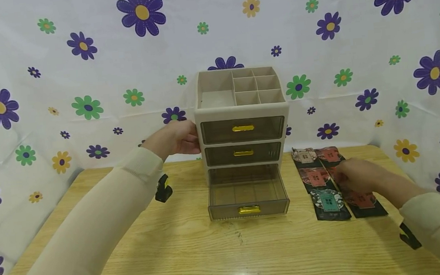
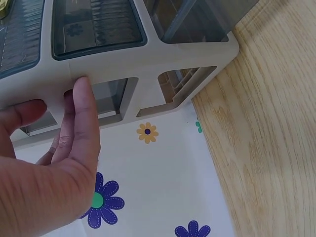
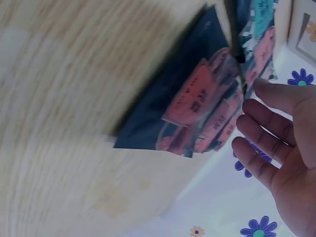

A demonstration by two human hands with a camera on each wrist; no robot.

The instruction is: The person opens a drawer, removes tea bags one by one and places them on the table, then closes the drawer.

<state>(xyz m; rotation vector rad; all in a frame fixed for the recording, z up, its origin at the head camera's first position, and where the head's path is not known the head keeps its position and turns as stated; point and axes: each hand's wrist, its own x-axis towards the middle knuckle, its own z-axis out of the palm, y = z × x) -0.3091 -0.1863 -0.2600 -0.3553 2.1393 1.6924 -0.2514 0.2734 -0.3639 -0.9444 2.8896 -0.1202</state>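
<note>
My left hand (image 1: 183,137) is against the left side of a cream drawer organizer (image 1: 241,111). In the left wrist view, the fingertips touch its side frame beside the window cutouts. The bottom drawer (image 1: 247,192) is pulled out, and its clear bin holds nothing that I can see. Two upper drawers with gold handles are closed. My right hand (image 1: 354,176) is over the right column of flat dark sachets (image 1: 329,201) with red, green and pale labels. In the right wrist view its fingers are loosely bent at the edge of a red-labelled sachet (image 3: 195,96), with no pinch visible.
The organizer's top has divided compartments (image 1: 256,84). A flower-print cloth (image 1: 112,68) hangs behind and beside the wooden table (image 1: 175,250). Black wrist straps (image 1: 163,188) show at both sleeves.
</note>
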